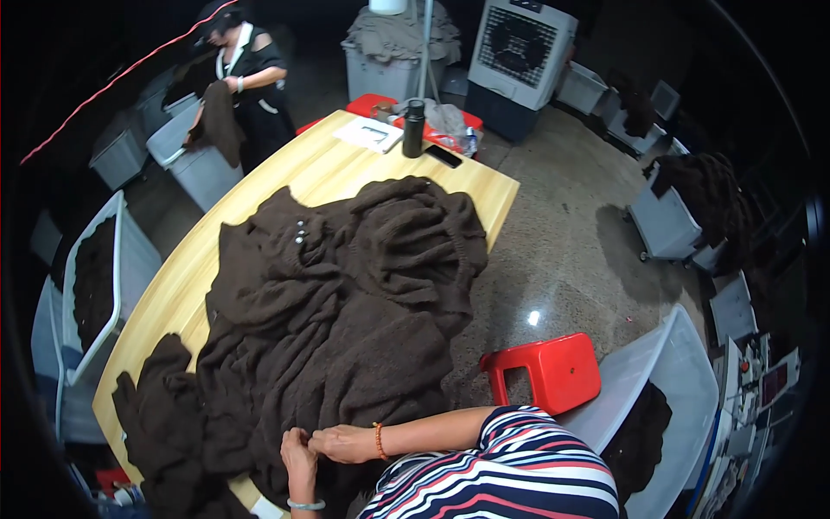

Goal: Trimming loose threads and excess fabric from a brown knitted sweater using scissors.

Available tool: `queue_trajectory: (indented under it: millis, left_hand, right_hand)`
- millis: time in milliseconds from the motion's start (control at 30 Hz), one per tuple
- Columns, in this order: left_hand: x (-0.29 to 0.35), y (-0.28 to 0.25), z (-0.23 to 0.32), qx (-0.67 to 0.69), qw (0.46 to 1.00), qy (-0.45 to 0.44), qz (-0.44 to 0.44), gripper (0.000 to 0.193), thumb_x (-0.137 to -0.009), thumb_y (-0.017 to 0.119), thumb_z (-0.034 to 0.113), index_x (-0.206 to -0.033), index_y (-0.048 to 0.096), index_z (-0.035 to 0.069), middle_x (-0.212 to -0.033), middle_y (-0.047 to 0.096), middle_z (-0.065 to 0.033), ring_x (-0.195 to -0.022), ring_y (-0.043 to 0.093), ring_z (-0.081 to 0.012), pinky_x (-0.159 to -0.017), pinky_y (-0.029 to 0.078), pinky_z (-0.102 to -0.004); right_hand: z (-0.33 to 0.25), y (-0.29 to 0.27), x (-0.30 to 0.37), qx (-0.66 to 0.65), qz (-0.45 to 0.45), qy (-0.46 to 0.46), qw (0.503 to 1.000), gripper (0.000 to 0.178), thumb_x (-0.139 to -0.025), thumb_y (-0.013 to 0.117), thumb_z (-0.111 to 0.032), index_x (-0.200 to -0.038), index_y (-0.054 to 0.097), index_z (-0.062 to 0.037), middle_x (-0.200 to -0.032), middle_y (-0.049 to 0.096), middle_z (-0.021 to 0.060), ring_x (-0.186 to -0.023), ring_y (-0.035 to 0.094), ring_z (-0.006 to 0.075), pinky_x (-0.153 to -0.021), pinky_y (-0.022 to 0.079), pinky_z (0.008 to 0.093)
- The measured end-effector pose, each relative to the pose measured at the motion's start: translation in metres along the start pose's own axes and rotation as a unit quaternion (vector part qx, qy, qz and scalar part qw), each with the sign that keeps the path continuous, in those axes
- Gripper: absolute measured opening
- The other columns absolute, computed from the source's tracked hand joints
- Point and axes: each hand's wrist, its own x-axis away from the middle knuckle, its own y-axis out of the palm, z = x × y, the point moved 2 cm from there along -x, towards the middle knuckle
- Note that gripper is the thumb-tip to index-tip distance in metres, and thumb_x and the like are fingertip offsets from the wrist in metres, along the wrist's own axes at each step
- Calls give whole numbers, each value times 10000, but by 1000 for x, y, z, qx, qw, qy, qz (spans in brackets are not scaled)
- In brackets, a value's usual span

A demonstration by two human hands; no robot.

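Note:
Dark brown knit garments (372,346) lie heaped over much of the wooden table, their folds reaching toward my body. At the near end of the heap, my left hand (298,451), with a pale bangle at the wrist, is closed in a pinch on the brown knit. Right beside it my right hand (344,443), below an orange bead bracelet (379,441), is also closed with fingertips on the knit. The fingertips almost meet, and the exact bit of fabric between them is too small to make out. A few small pale dots (300,232) show on the far part of the heap.
On the far end of the wooden table (346,160) stand a dark bottle (414,128), a phone (443,156) and papers (367,134). A red stool (553,372) and a bin (683,381) stand at right. Another person (251,78) handles brown cloth by a bin, far left.

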Motion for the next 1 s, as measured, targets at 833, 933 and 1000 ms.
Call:
queue_trajectory:
  millis: [833, 933, 1000]
  left_hand:
    - [11, 7, -1, 122, 992, -18, 12, 73, -761, 635, 23, -823, 626, -14, -783, 620, -185, -732, 629, -353, -673, 500, -403]
    - [12, 22, -14, 131, 991, -2, 31, 102, -766, 644, 51, -856, 623, 6, -816, 621, -174, -762, 626, -354, -681, 500, -408]
    - [17, 22, -19, 113, 992, 9, 48, 120, -775, 649, 81, -875, 611, 27, -838, 613, -164, -782, 619, -359, -680, 496, -420]
  right_hand:
    - [0, 8, 0, 108, 23, -36, 993, 131, -806, 588, -42, -901, 521, 17, -884, 570, 194, -805, 622, 342, -701, 510, 413]
    - [6, 19, 1, 105, 31, -44, 993, 125, -808, 584, -54, -900, 525, 6, -870, 572, 182, -789, 616, 342, -694, 510, 411]
    - [1, 15, 0, 104, 28, -49, 993, 128, -802, 574, -52, -910, 529, 0, -880, 580, 178, -814, 611, 338, -706, 510, 423]
